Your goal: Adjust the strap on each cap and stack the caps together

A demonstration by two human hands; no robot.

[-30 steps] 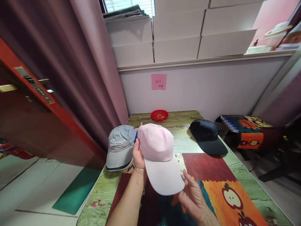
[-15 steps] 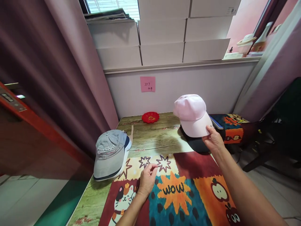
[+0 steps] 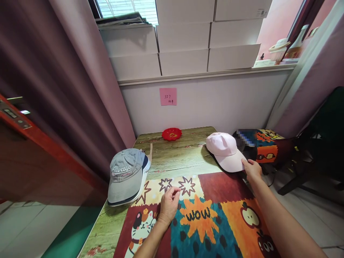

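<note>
A pale pink baseball cap (image 3: 223, 151) sits over a black cap (image 3: 215, 162), of which only a dark edge shows beneath it. My right hand (image 3: 252, 169) grips the pink cap's brim at its right end, thumb on top. My left hand (image 3: 170, 204) rests on the patterned mat (image 3: 199, 215), its fingers curled together with nothing visible in them. On the left of the table stands a stack of caps, topped by a grey cap (image 3: 125, 173) with white lettering; navy and white brims show under it.
A red scalloped dish (image 3: 172, 134) lies at the table's back edge. On the wall is a pink note (image 3: 168, 96) with handwriting. Beyond the table's right side are a patterned covered surface (image 3: 266, 154) and a dark chair (image 3: 319, 136). A curtain (image 3: 88, 89) hangs at left.
My right hand has lowered the pink cap onto the black cap, moving slightly right, and keeps hold of its brim. My left hand has stayed in place.
</note>
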